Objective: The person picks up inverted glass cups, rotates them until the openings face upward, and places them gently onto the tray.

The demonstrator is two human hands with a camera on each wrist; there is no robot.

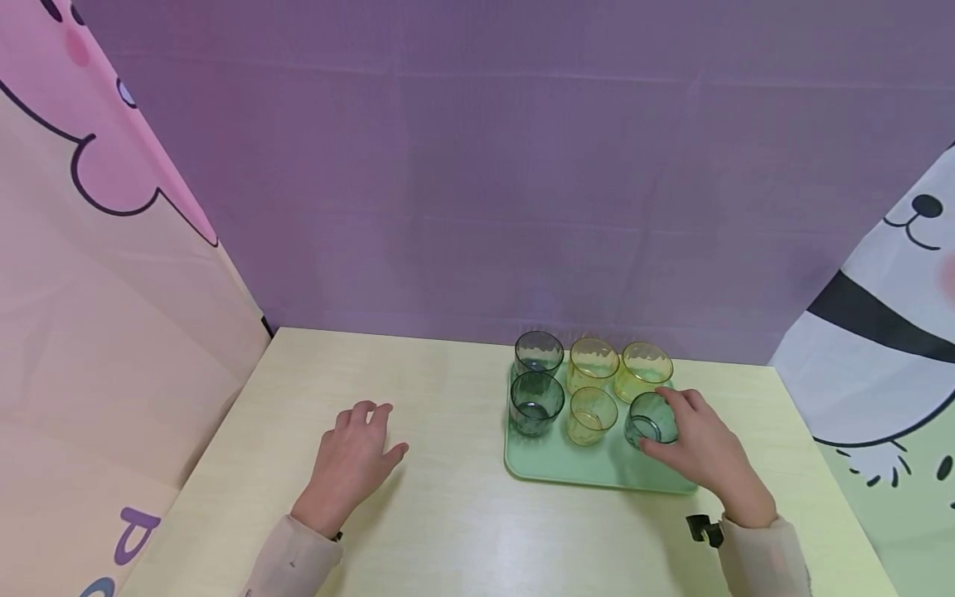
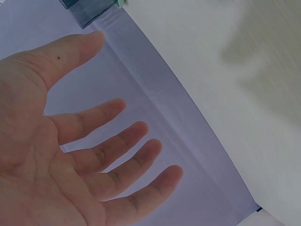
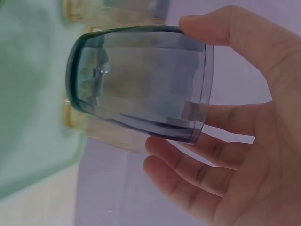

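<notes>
My right hand (image 1: 709, 454) grips a blue-green drinking glass (image 1: 646, 421) near its rim, thumb on one side and fingers on the other. It is upright over the front right of a light green tray (image 1: 582, 469). In the right wrist view the tinted glass (image 3: 141, 82) lies between the thumb and fingers of the hand (image 3: 268, 141). My left hand (image 1: 351, 460) hovers over the table left of the tray, holding nothing. Its fingers are spread and slightly bent, as the left wrist view shows the palm and hand (image 2: 51, 160).
Beside the held glass on the tray stand a front yellow glass (image 1: 592, 417), a dark green glass (image 1: 535, 406), a grey glass (image 1: 539, 352) and two back yellow glasses (image 1: 593, 365). The pale wooden table (image 1: 440, 514) meets a purple cloth (image 1: 477, 207) behind; printed cloths flank both sides.
</notes>
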